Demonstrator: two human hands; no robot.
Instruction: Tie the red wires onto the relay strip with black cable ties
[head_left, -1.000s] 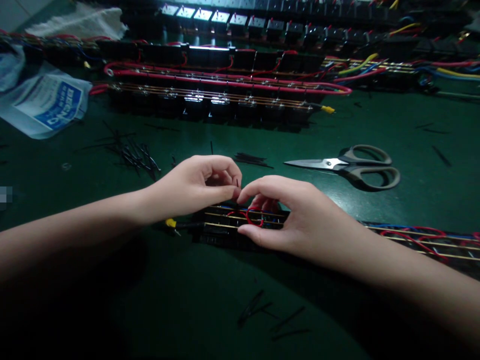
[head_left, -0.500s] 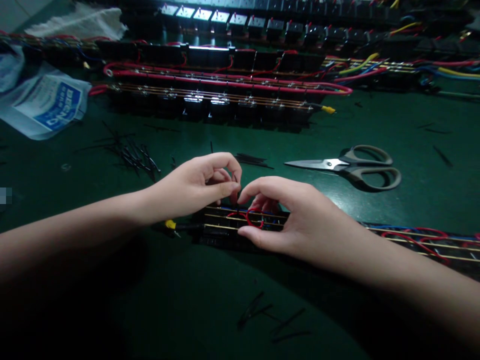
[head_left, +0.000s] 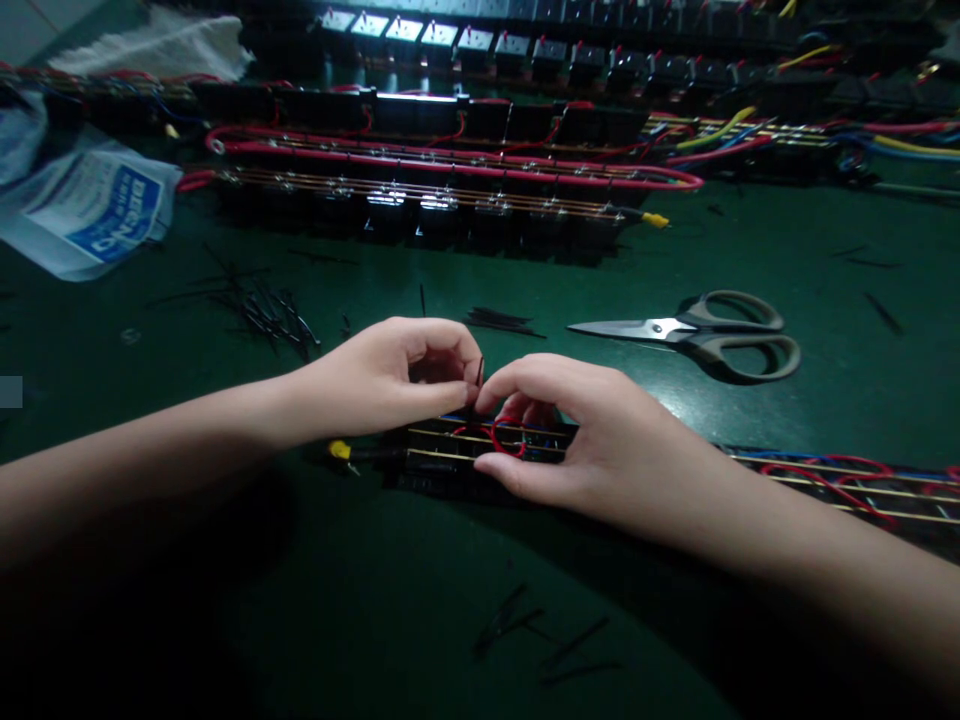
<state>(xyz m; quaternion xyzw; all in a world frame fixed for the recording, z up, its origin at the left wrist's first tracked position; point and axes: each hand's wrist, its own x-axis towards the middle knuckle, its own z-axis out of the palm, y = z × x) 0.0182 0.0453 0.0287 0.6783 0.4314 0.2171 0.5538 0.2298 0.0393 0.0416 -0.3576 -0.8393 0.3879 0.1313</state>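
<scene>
My left hand (head_left: 409, 375) is closed in a pinch on a thin black cable tie (head_left: 480, 372), which stands up from a black wired strip (head_left: 442, 470). Brass-coloured bars, red wire loops and blue wires run along that strip. My right hand (head_left: 581, 425) curves over the strip, thumb on the near side and fingers on the far side, gripping it. Its index fingertip is close beside the tie. Where the tie passes round the wires is hidden by my fingers. A yellow-tipped black lead (head_left: 341, 451) sticks out of the strip's left end.
Scissors (head_left: 690, 332) lie beyond my right hand. Loose black cable ties (head_left: 270, 315) are heaped at left, with cut pieces (head_left: 540, 635) in front. More wired strips (head_left: 420, 180) with red cable lie across the back. A printed plastic bag (head_left: 105, 205) is at far left.
My left hand's fingers have come slightly down and closed more tightly round the cable tie, whose end now shows above them. My right hand has hardly moved.
</scene>
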